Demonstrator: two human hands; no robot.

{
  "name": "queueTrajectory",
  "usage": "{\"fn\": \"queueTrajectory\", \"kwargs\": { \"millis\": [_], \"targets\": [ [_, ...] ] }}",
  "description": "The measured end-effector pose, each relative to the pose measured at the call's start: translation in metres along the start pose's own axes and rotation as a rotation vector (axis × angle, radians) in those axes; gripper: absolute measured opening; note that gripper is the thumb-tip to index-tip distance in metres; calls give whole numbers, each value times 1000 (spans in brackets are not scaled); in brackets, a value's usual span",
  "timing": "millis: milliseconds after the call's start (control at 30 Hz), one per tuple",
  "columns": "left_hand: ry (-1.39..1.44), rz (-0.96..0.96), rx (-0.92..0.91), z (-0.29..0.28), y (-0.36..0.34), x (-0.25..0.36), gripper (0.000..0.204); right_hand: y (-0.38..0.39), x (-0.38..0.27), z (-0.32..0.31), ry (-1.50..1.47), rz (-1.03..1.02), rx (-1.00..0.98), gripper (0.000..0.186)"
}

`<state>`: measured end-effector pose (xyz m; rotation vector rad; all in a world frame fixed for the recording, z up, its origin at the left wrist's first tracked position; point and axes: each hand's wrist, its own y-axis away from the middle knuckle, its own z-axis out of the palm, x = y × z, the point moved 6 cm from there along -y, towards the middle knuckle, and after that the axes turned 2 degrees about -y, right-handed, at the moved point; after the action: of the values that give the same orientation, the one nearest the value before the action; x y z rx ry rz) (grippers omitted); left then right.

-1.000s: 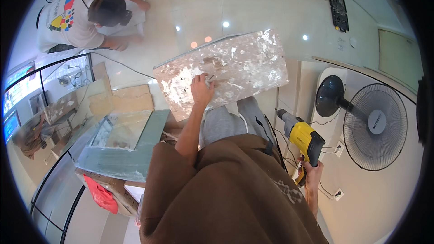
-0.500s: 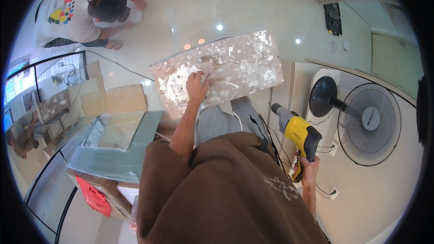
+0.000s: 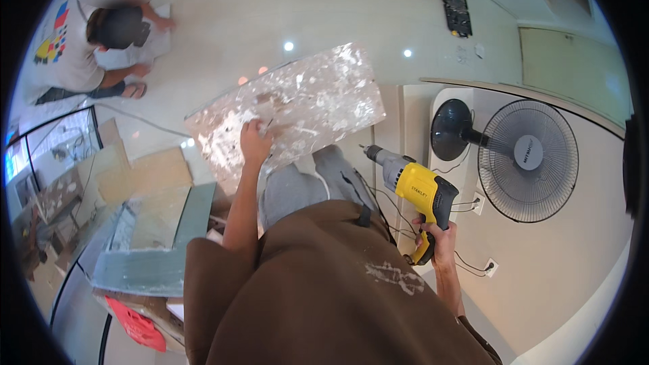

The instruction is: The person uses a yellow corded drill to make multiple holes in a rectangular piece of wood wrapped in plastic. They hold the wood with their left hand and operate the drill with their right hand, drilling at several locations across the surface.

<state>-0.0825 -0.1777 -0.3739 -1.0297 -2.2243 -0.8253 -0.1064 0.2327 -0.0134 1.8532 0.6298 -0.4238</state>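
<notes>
My right hand (image 3: 441, 236) grips a yellow and black power drill (image 3: 420, 189) by its handle, off to the right of my body. The drill's chuck end points up and left, toward the right end of a paint-spattered board (image 3: 318, 108). On the left part of that board rests my left hand (image 3: 254, 143), fingers drawn together. A thin dark piece, too small to name, sticks up by its fingertips. My grey-clad legs (image 3: 294, 192) show just below the board's near edge.
A standing fan (image 3: 527, 152) and cables (image 3: 466, 263) plugged into wall outlets are at right. Glass sheets (image 3: 145, 270), cardboard (image 3: 152, 176) and a red bag (image 3: 135, 324) lie at left. Another person (image 3: 81, 54) crouches at the far left. A black case (image 3: 458, 13) lies at far right.
The whole view has shifted, so most things sit farther left in it. The drill has tilted slightly and stays in my right hand; my left hand keeps its place on the board.
</notes>
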Motion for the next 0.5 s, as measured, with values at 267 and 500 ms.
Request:
{"fn": "queueTrajectory", "kwargs": {
  "millis": [267, 500],
  "targets": [
    [-59, 6, -17, 5, 11, 3, 34, -21, -18, 1, -234, -30, 32, 29],
    [-204, 185, 150, 2, -3, 27, 24, -31, -26, 2, -187, -95, 58, 29]
  ]
}}
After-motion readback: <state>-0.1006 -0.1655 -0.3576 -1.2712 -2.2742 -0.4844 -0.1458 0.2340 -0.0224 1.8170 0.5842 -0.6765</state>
